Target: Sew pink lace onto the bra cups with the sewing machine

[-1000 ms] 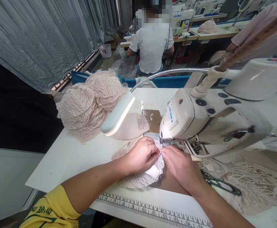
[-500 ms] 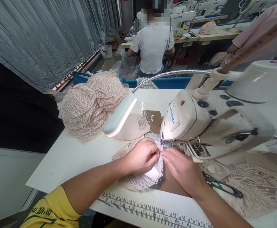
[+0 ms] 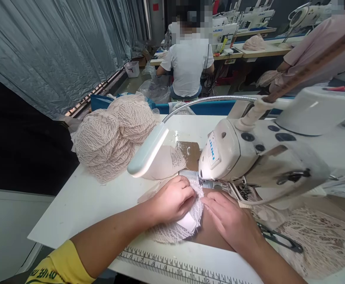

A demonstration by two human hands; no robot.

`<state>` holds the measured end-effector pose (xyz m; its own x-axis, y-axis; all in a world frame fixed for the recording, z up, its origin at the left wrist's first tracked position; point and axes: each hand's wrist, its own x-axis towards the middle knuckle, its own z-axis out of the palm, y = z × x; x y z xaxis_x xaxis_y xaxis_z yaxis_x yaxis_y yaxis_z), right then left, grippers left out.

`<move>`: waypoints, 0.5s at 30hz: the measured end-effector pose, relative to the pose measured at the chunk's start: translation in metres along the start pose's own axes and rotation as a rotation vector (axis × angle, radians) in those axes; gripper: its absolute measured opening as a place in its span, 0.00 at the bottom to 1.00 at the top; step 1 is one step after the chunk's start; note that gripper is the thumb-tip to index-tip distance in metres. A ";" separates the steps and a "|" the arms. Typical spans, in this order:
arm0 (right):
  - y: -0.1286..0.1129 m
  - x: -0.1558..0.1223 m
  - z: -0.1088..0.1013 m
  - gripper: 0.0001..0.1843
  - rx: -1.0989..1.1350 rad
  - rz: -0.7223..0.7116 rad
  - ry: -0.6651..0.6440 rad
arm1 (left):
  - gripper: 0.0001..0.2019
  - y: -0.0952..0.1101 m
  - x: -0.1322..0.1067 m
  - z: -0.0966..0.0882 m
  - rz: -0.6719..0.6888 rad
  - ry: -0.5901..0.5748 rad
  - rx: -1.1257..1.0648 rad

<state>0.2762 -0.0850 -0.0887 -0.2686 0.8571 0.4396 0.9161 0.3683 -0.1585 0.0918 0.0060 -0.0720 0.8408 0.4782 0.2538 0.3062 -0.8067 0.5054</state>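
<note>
A pale pink lace piece (image 3: 172, 233) with a small white label (image 3: 187, 222) on it lies on the table, its upper end by the needle area of a white sewing machine (image 3: 227, 148). My left hand (image 3: 172, 200) rests on the lace with its fingers curled closed, gripping it. At the lace's right edge, my right hand (image 3: 231, 221) has thumb and fingers pressed together, pinching that edge. The fingertips of the left hand are partly hidden. A lit lamp (image 3: 149, 152) on a bendable metal arm shines over the work.
Stacked lace pieces (image 3: 107, 138) stand at the back left. More lace (image 3: 320, 232) and black-handled scissors (image 3: 280, 238) lie right of my right forearm. A ruler strip (image 3: 172, 268) runs along the front edge. A co-worker (image 3: 187, 65) sits ahead; another person's sleeve (image 3: 317, 39) is at right.
My fingertips, close together before, are now slightly apart, with lace edge showing between them. The view has shifted a little. The lace remains by the needle.
</note>
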 end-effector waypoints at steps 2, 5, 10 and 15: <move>0.000 -0.002 -0.001 0.16 0.007 -0.010 -0.002 | 0.08 0.001 -0.001 -0.002 0.018 -0.017 0.052; -0.002 -0.002 -0.002 0.16 0.009 -0.023 0.008 | 0.09 0.003 0.000 -0.003 0.036 -0.038 0.140; -0.003 -0.002 -0.004 0.17 0.017 -0.001 0.024 | 0.10 0.003 0.001 0.000 0.002 -0.025 0.205; -0.004 -0.003 -0.003 0.18 -0.013 -0.001 0.037 | 0.11 0.000 0.000 0.002 0.020 -0.017 0.229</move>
<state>0.2741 -0.0896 -0.0867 -0.2587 0.8427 0.4720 0.9195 0.3646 -0.1469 0.0932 0.0051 -0.0739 0.8544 0.4570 0.2470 0.3811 -0.8746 0.2999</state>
